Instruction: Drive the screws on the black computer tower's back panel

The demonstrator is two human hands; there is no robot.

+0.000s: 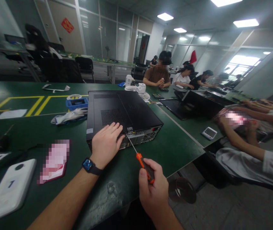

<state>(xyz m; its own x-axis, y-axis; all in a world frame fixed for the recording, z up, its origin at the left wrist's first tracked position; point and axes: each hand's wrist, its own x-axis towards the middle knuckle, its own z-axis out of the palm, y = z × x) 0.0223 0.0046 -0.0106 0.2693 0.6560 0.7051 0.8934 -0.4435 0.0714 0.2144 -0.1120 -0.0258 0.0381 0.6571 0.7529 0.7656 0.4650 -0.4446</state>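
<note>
A black desktop computer case (112, 105) lies on its side on the green table, its back panel (138, 135) with ports and a fan grille facing me. My right hand (154, 185) grips an orange and dark-handled screwdriver (140, 158). The screwdriver's long thin shaft points at the upper edge of the back panel; whether its tip sits in a screw is too small to tell. My left hand (107, 140), with a smartwatch on the wrist, rests with fingers stretched out on the case's top near that edge, just left of the screwdriver tip.
Left of the case are work gloves (70, 115), a blue tray (77, 103) and a roll of tape (74, 96). Nearer lie a pink-edged object (63, 169) and a white device marked 1 (9, 191). White fans (141, 89) stand behind. On the right, a co-worker (246, 140) sits by another opened case (203, 103).
</note>
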